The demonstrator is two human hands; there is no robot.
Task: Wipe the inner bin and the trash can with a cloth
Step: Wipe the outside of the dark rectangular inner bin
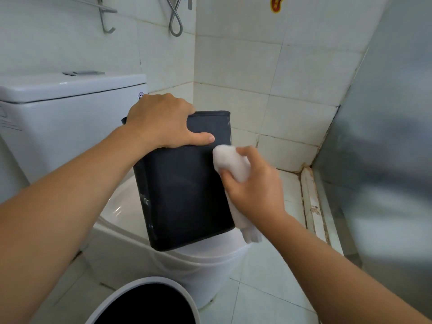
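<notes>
A dark grey inner bin (187,195) stands tilted on the closed toilet lid. My left hand (161,122) grips its upper rim, thumb lying across the near face. My right hand (254,183) holds a white cloth (230,162) bunched in its fingers and presses it against the bin's upper right edge; the cloth's tail hangs down below the wrist. The white trash can (112,298), with its dark open inside, sits on the floor at the bottom of the view, partly cut off.
The white toilet (205,260) with its cistern (70,108) fills the left. Tiled walls meet in a corner behind the bin. A frosted glass panel (385,160) stands on the right. A shower hose (175,19) and a metal rack hang above. Tiled floor lies lower right.
</notes>
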